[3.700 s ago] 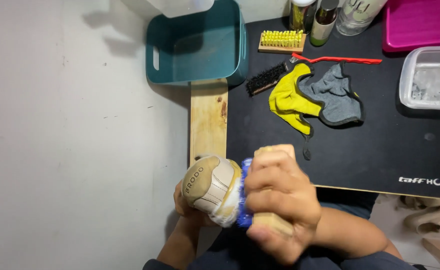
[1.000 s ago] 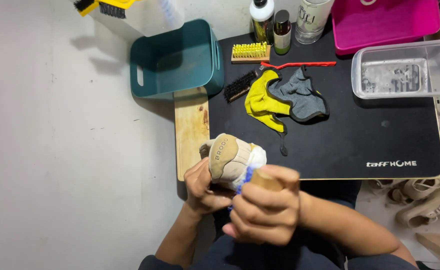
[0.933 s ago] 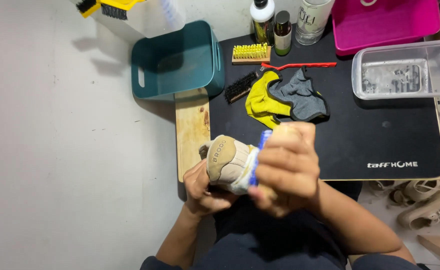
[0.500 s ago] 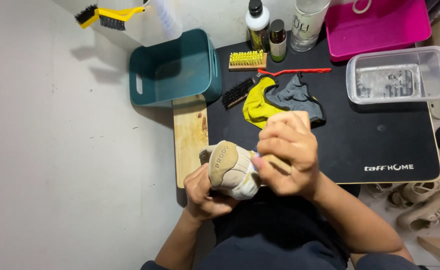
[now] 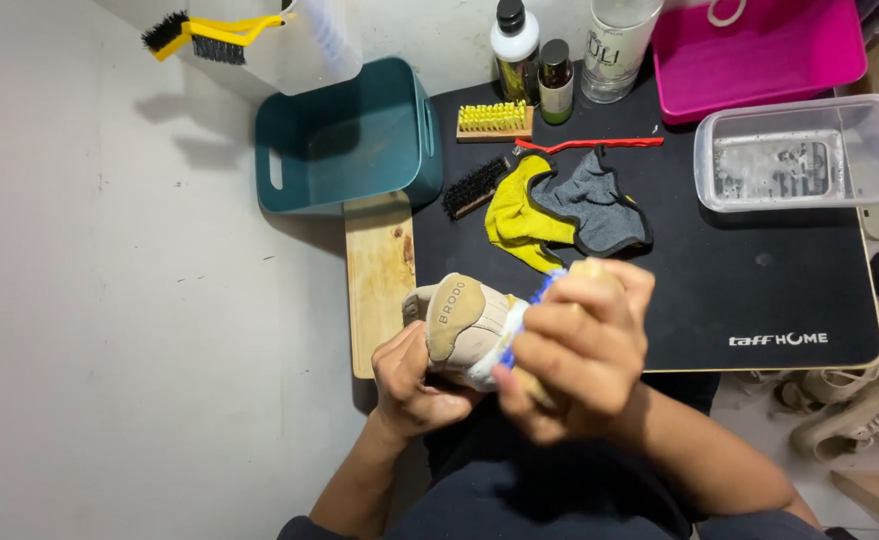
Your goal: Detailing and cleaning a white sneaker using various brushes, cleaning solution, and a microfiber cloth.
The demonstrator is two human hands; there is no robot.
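The left hand is cupping the beige shoe from beneath, steadying it, while the right hand is gripping a blue-bristled wooden brush against its side.

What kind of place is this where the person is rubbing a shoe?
Probably a small shoe-cleaning corner at home. The left hand holds a beige shoe while the right hand scrubs it with a brush. Spare brushes, bottles and a clear water tub sit on the black mat.

Bright, even light; soft shadows fall left — hands slightly blurred
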